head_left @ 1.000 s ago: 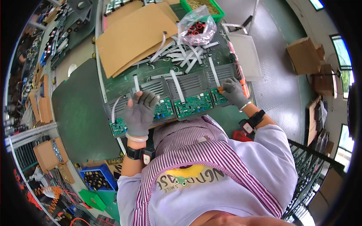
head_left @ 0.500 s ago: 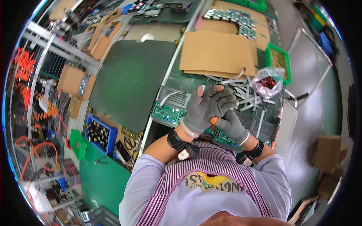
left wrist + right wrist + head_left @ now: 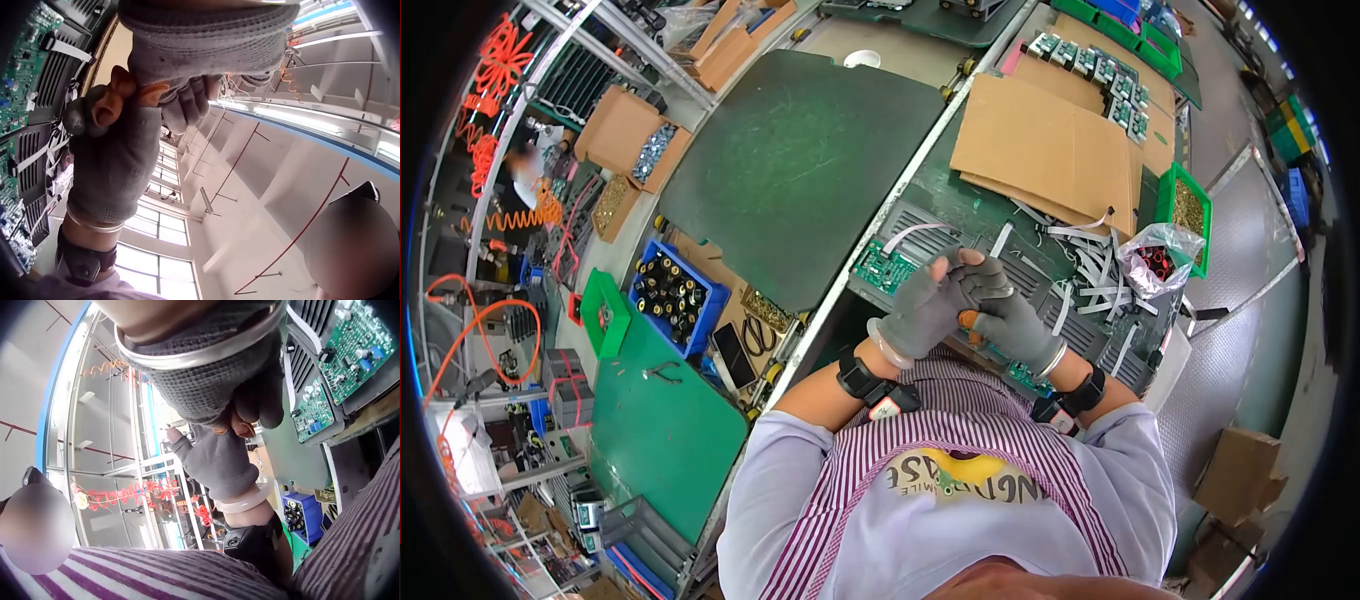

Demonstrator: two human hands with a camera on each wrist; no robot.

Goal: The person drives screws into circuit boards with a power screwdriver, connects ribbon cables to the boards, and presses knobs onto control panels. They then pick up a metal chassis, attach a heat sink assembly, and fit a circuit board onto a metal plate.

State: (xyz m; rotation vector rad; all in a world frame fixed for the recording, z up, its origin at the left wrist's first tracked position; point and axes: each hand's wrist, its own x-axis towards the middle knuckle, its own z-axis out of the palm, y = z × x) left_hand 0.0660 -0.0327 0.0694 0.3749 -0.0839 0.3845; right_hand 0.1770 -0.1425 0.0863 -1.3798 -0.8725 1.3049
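In the head view my left hand [image 3: 925, 310], in a grey glove with bare fingertips, is raised with its fingers loosely bent. My right hand [image 3: 1020, 330] meets it in front of the apron, with an orange covering on the thumb tip [image 3: 968, 320]. The left wrist view shows the right hand [image 3: 115, 162] overlapping the left; I cannot tell whether it pinches anything. Below and beyond them, green circuit boards [image 3: 885, 268] lie in slotted dark grey housings [image 3: 1025, 278]. White ribbon cables [image 3: 915, 232] run from the boards across the housings.
Loose ribbon cables [image 3: 1100, 280], a plastic bag [image 3: 1185, 245] of red and black parts and cardboard sheets [image 3: 1040, 150] lie beyond the housings. A green bin [image 3: 1206, 225] stands behind the bag. To the left are a dark green mat [image 3: 800, 170], a blue bin [image 3: 715, 305] and pliers [image 3: 662, 373].
My hands have come together from apart; the right has left the board at the right, and the left has moved across to meet it. The head view has swung left, shifting the bench rightward.
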